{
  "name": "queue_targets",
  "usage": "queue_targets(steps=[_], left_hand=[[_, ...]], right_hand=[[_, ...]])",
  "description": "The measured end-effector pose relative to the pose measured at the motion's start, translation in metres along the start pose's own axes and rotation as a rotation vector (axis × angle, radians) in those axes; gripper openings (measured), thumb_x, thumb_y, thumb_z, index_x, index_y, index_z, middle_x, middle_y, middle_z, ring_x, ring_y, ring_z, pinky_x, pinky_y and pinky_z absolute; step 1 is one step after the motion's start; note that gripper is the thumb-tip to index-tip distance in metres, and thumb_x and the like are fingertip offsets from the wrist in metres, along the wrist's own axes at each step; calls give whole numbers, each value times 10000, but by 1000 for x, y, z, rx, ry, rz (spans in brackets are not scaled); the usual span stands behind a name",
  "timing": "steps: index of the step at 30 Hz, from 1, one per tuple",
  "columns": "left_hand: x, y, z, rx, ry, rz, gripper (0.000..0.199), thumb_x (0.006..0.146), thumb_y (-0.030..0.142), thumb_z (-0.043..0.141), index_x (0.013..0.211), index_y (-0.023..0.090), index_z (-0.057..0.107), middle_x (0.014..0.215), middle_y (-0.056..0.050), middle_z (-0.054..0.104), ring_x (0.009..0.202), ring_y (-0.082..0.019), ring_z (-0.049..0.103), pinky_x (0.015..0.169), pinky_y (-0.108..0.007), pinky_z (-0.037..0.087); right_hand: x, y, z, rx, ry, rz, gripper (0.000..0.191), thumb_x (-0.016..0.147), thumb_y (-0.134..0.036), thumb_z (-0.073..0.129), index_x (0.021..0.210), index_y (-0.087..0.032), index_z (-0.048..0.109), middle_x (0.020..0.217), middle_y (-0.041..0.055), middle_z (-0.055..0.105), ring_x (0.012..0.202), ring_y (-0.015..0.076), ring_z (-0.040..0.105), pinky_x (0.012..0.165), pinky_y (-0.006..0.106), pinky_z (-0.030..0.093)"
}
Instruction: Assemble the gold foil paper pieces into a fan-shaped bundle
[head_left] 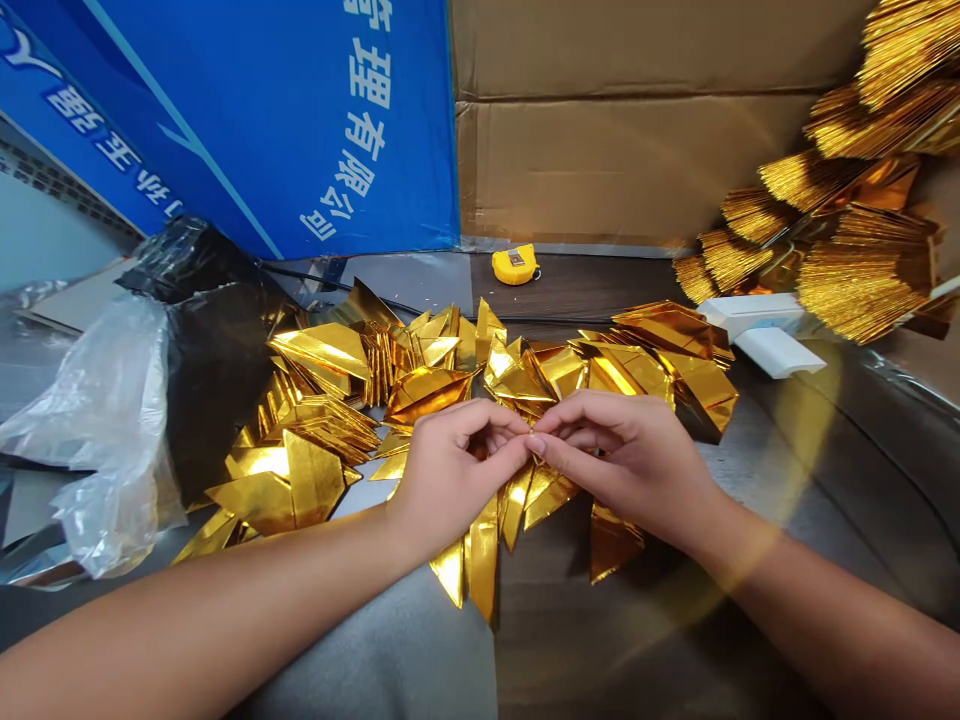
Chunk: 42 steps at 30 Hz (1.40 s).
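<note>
My left hand (455,472) and my right hand (637,462) meet at the fingertips in the middle of the view, thumbs and forefingers closed in a pinch. Between them shows a small bit of folded gold foil paper, mostly hidden by the fingers. Right below the fingertips, pointed gold foil pieces (551,497) fan out on the table. Behind the hands lies a heap of folded gold foil shapes (427,392). Left of my left hand are a stack of folded gold pieces (330,425) and a larger winged gold piece (289,485).
A yellow tape measure (514,264) lies at the back, before a cardboard panel (637,170) and a blue printed board (300,110). Fanned gold bundles (862,270) rise at the right, beside a white object (772,335). Black and clear plastic bags (127,400) stand left.
</note>
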<state>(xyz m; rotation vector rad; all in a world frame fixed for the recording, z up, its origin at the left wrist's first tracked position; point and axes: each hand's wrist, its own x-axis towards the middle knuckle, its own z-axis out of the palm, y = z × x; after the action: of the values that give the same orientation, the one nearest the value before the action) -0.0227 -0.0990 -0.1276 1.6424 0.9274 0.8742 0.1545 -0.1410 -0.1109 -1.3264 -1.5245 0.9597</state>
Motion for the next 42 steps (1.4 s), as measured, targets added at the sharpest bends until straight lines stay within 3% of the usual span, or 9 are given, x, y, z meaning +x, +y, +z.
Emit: queue_targets(steps=[4, 12, 20, 26, 30, 36, 42], left_hand=[[0, 2, 0, 35, 5, -21, 84, 812, 219, 715, 773, 152, 747, 691, -3, 697, 612, -59, 585, 559, -137, 449], [-2, 2, 0, 71, 19, 14, 56, 803, 193, 727, 776, 159, 762, 681, 9, 711, 582, -41, 585, 547, -116, 446], [-2, 1, 0, 89, 22, 20, 66, 813, 207, 745, 762, 164, 751, 679, 19, 707, 568, -34, 564, 526, -115, 428], [0, -2, -1, 4, -10, -3, 100, 870, 270, 719, 848, 173, 716, 743, 14, 698, 655, -65, 603, 608, -163, 478], [-1, -3, -1, 32, -24, 35, 78, 902, 249, 670, 887, 173, 672, 771, 8, 677, 677, -83, 605, 626, -195, 481], [-2, -3, -2, 144, -16, 122, 52, 929, 184, 603, 884, 177, 627, 798, 12, 652, 708, -88, 598, 647, -208, 472], [-3, -2, -3, 256, 6, 298, 112, 929, 88, 572, 876, 173, 621, 834, 20, 627, 776, -62, 593, 702, -166, 464]], right_hand=[[0, 1, 0, -37, -19, 30, 178, 854, -331, 702, 768, -175, 701, 608, 6, 667, 471, 97, 568, 422, 192, 418], [-1, 4, 1, 43, -44, 108, 185, 846, -370, 711, 788, -194, 715, 678, 27, 710, 573, 139, 634, 518, 232, 511], [1, 1, -2, -145, -39, -29, 161, 890, -292, 649, 779, -205, 728, 690, 25, 727, 589, 133, 613, 501, 223, 463], [0, 2, 3, 124, -59, 146, 257, 924, -438, 642, 797, -216, 657, 658, 11, 673, 602, 139, 638, 579, 250, 530], [1, 0, 6, 263, -68, 244, 327, 886, -515, 690, 777, -210, 644, 661, 3, 666, 568, 116, 607, 542, 234, 509], [1, -4, 9, 384, -53, 344, 349, 817, -535, 754, 744, -206, 664, 667, 9, 683, 578, 119, 609, 560, 250, 514], [0, -7, 9, 510, -80, 477, 310, 768, -476, 796, 745, -190, 676, 726, 14, 703, 610, 109, 625, 617, 248, 526]])
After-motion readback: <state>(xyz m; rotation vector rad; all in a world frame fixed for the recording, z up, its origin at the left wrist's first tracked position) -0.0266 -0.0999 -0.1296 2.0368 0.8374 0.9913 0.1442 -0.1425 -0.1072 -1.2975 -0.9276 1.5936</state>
